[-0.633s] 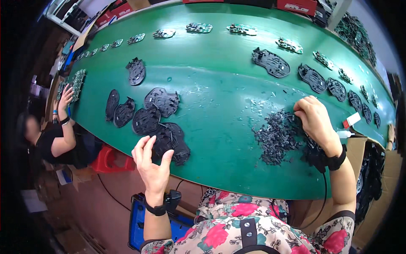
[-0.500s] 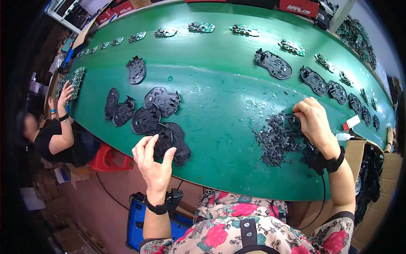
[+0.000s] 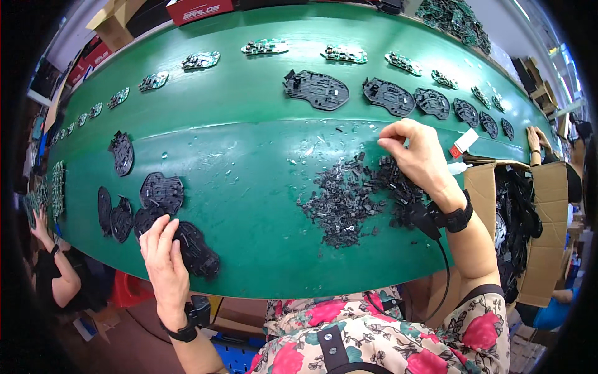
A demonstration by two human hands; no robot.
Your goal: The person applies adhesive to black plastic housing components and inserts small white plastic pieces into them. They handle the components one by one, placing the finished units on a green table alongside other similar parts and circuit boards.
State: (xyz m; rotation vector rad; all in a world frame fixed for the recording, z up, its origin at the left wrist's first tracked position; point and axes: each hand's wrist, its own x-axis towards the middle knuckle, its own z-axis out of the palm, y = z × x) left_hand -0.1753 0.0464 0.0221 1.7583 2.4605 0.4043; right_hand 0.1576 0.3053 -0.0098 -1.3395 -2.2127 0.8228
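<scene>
The left hand point(image 3: 163, 258) lies at the near left edge of the green belt point(image 3: 249, 149), fingers spread narrow and flat, tips touching a black shell point(image 3: 198, 250) at that edge. The hand grips nothing. Five more black shells lie just beyond it toward the left end: one point(image 3: 162, 192) above the fingers, one under the fingertips, two point(image 3: 113, 215) side by side further left, and one point(image 3: 122, 153) apart, nearer the belt's middle line.

The right hand point(image 3: 418, 154) hovers over the near right part of the belt, thumb and forefinger pinched together; whether a small piece sits between them cannot be told. Just beneath and left of it spreads a loose heap of small black parts point(image 3: 349, 199), too many and too tangled to count, running under the wrist to the near edge.

Along the middle of the belt beyond the right hand lies a row of six black shells point(image 3: 316, 89), shrinking toward the right end. Along the far edge runs a row of green boards point(image 3: 264, 47); about a dozen show, the left ones too small to count surely. At the right end stands an open carton point(image 3: 548, 230) full of black shells. Another person's hand point(image 3: 534, 138) rests on the belt's right end, and another person's arm point(image 3: 47, 234) reaches in at the left end.
</scene>
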